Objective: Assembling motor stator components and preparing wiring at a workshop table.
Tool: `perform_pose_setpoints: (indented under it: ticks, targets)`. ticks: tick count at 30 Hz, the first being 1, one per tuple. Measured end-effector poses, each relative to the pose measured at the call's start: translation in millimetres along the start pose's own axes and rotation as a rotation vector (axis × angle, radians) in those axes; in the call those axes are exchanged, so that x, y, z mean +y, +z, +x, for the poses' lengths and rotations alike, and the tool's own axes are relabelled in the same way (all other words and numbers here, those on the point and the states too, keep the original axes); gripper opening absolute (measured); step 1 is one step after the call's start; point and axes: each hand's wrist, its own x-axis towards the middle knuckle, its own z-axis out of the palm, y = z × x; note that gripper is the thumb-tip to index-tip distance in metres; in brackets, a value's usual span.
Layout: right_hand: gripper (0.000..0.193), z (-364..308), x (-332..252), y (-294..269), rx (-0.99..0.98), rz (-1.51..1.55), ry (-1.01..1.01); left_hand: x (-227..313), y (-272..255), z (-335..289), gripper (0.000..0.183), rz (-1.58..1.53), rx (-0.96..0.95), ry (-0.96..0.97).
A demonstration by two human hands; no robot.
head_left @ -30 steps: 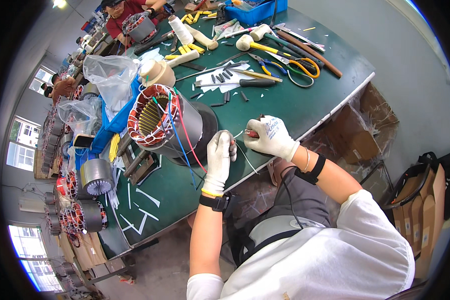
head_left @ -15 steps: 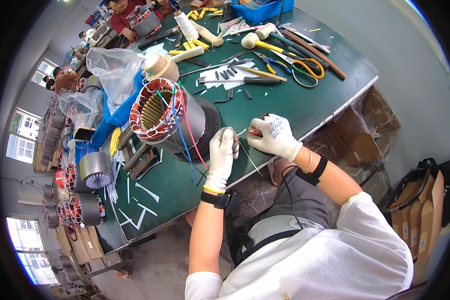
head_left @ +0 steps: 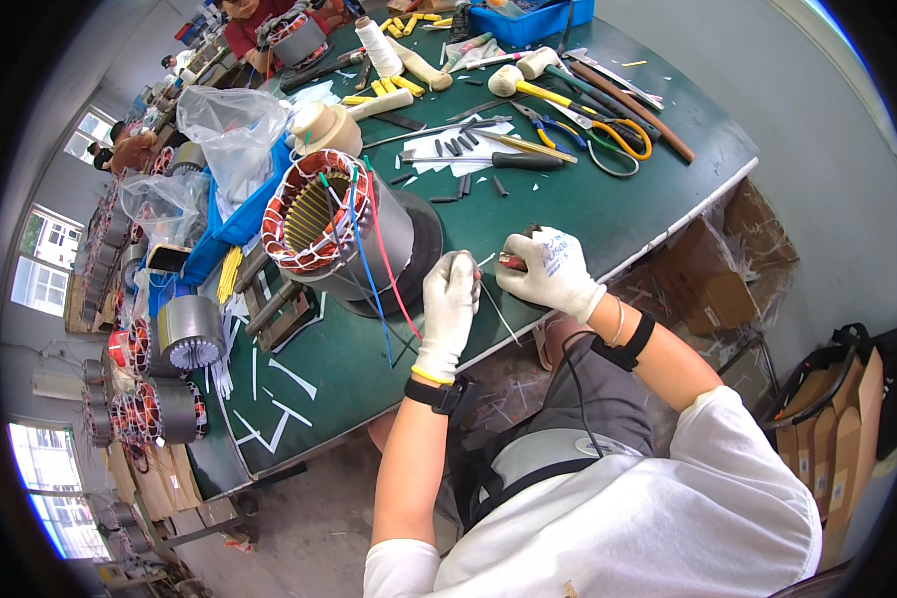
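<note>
Both my hands wear white gloves and are close together at the table's near edge. My left hand (head_left: pixel 450 309) is closed, with a thin white strand (head_left: pixel 499 312) trailing from beside its fingers toward the edge. My right hand (head_left: pixel 553 271) is closed around a small red and dark object (head_left: pixel 512 261), mostly hidden by the glove. Left of my hands stands a grey motor stator (head_left: pixel 344 234), its red windings laced with white cord. A blue lead (head_left: pixel 370 284) and a red lead (head_left: pixel 393 277) run down from its top toward my left wrist.
Beyond my hands lie scissors (head_left: pixel 613 145), a yellow-handled mallet (head_left: pixel 538 92), a dark-handled knife (head_left: pixel 523 159) and short black sleeves (head_left: pixel 465 185). A blue bin (head_left: pixel 209 244) and another stator (head_left: pixel 189 334) stand to the left. A person in red works at the far end.
My hands stay nearly in place, still close together and closed. The whole scene has shifted slightly in the picture.
</note>
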Motion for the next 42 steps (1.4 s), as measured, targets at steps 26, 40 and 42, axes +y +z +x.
perform_pose_setpoints:
  ticks: [26, 40, 42]
  targets:
    - [0.029, -1.8, -7.0, -3.0, -0.221, -0.185, 0.141, -13.0, 14.2, -7.0, 0.017, 0.610, 0.160, 0.499]
    - [0.029, -1.5, -6.5, -3.7, -0.227, -0.198, 0.118, -11.8, 16.3, -6.6, 0.014, 0.625, 0.167, 0.519]
    - [0.029, -1.0, -6.3, -4.0, -0.230, -0.205, 0.122, -11.8, 16.3, -6.6, 0.014, 0.624, 0.165, 0.515]
